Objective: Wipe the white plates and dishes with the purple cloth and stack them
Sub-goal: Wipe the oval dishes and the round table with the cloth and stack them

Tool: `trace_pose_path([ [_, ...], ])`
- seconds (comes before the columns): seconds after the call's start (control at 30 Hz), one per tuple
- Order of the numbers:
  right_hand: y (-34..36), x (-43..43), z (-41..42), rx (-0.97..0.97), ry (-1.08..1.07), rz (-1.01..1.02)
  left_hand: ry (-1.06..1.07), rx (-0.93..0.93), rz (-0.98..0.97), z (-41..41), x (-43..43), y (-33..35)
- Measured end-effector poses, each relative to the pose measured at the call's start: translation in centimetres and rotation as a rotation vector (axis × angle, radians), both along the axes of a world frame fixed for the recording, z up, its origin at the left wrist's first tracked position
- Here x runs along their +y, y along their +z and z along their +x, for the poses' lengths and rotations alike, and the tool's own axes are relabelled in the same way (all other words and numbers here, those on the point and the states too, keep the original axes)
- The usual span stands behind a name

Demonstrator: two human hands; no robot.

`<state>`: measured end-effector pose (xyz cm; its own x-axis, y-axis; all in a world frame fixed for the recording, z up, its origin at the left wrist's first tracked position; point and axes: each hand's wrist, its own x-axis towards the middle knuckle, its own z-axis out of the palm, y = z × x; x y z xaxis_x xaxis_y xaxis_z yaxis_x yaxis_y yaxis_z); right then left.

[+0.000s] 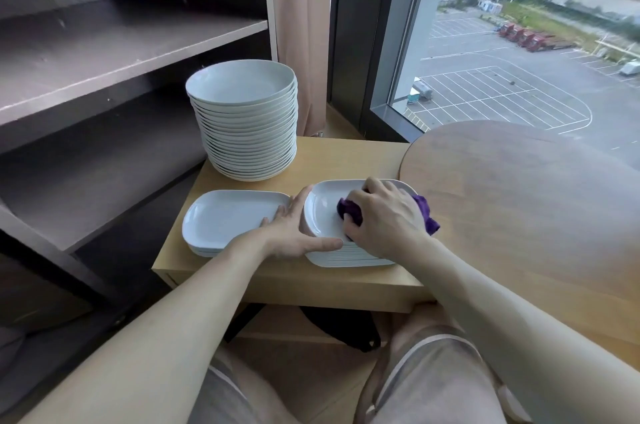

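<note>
A stack of white rectangular dishes stands at the front right of the small wooden table. My right hand grips the bunched purple cloth and presses it onto the top dish. My left hand holds the stack's left edge, fingers along the side and thumb stretched across the front rim. To the left lies a short stack of the same rectangular dishes. Behind them rises a tall stack of round white plates.
A dark shelf unit stands at the left. A round brown tabletop overlaps the small table on the right. A curtain and a window are behind. My knees are below the table's front edge.
</note>
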<state>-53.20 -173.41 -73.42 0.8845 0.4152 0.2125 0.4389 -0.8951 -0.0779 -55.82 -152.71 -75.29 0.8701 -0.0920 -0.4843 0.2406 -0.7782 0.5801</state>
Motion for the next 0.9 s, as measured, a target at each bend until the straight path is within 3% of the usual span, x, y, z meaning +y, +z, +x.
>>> trace_pose_path([
  [0.17, -0.6, -1.6, 1.1, -0.092, -0.160, -0.065, 0.018, 0.020, 0.004, 0.0, 0.1, -0.2],
  [0.43, -0.2, 0.6, 3.3, -0.039, -0.370, -0.027, 0.023, 0.012, 0.002, 0.2, -0.1, -0.6],
  [0.7, 1.1, 1.9, 1.3, 0.161, -0.013, -0.100, 0.015, 0.003, 0.001, 0.1, -0.1, -0.4],
  [0.9, 2.4, 0.8, 0.5, 0.364, 0.017, -0.048, -0.007, -0.007, 0.020, 0.0, 0.0, 0.2],
])
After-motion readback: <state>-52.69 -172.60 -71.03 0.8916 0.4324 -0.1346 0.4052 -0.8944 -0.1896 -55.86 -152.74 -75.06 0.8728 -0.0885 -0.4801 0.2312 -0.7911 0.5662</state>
